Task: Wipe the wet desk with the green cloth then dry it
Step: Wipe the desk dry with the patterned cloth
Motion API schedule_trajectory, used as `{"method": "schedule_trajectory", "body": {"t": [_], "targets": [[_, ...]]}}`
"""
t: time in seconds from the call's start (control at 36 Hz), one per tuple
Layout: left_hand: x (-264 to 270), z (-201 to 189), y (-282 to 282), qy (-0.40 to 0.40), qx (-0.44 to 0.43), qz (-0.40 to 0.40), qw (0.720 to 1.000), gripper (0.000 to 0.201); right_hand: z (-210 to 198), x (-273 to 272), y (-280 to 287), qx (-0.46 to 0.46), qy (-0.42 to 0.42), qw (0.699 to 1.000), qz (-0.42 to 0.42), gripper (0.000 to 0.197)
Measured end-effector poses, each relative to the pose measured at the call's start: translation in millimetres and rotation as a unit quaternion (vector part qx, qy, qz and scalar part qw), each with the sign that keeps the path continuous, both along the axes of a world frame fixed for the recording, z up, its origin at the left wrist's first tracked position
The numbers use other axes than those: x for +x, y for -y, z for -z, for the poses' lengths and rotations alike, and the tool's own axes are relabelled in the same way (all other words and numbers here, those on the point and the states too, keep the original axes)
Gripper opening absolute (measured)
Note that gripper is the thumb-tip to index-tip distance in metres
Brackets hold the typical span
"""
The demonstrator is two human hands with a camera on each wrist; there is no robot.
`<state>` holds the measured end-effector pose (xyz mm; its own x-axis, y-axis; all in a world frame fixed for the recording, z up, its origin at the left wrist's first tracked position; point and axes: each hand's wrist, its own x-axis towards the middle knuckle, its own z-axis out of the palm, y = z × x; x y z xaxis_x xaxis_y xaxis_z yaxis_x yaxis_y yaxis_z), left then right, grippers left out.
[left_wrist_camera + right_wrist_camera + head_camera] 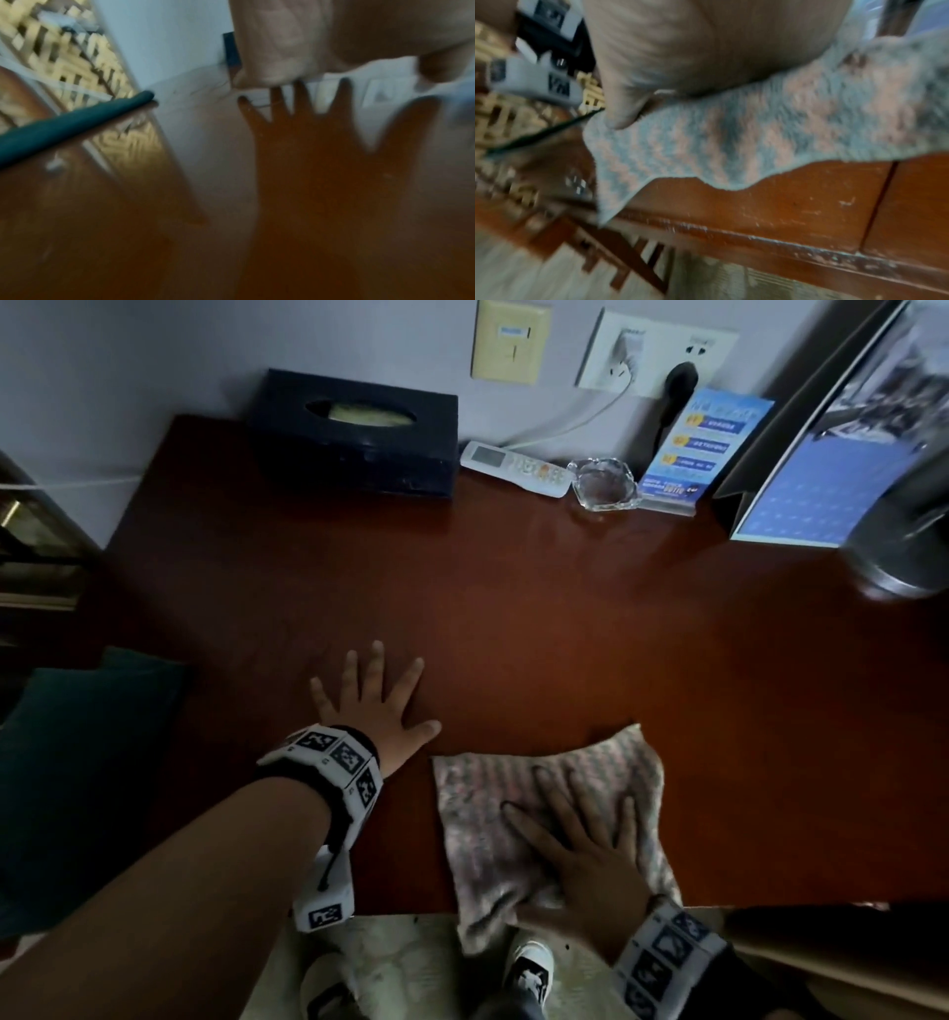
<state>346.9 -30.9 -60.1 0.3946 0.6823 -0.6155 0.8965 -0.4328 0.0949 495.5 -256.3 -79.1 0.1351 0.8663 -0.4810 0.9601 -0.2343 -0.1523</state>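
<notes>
A patterned grey-green and pink cloth lies at the near edge of the dark red wooden desk, one corner hanging over the front. My right hand lies flat on the cloth, fingers straight and spread. My left hand rests flat on the bare desk just left of the cloth, fingers spread. In the left wrist view the palm sits low over the glossy desktop, which mirrors the hand. The right wrist view shows the cloth draped over the desk's front panel.
Along the back wall stand a black tissue box, a white remote, a glass ashtray, a blue leaflet stand and a calendar. A metal object stands at the right. A dark teal cushion lies left of the desk.
</notes>
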Motion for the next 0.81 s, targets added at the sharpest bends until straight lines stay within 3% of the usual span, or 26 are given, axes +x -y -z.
{"method": "schedule_trajectory", "body": {"t": [0.14, 0.25, 0.61, 0.81], "targets": [[-3, 6, -2, -0.012, -0.029, 0.015, 0.999, 0.082, 6, 0, -7, 0.028, -0.01, 0.998, 0.061, 0.086], [-2, 7, -3, -0.017, -0.036, 0.017, 0.999, 0.082, 1, 0, -27, -0.033, -0.01, 0.997, 0.069, 0.09], [-1, 8, -6, -0.027, -0.044, 0.02, 0.998, 0.083, -11, 59, -152, -0.048, -0.004, 0.985, 0.168, 0.081], [0, 6, -6, -0.031, -0.049, 0.021, 0.998, 0.083, -6, 40, -119, -0.037, -0.004, 0.987, 0.154, 0.08]]}}
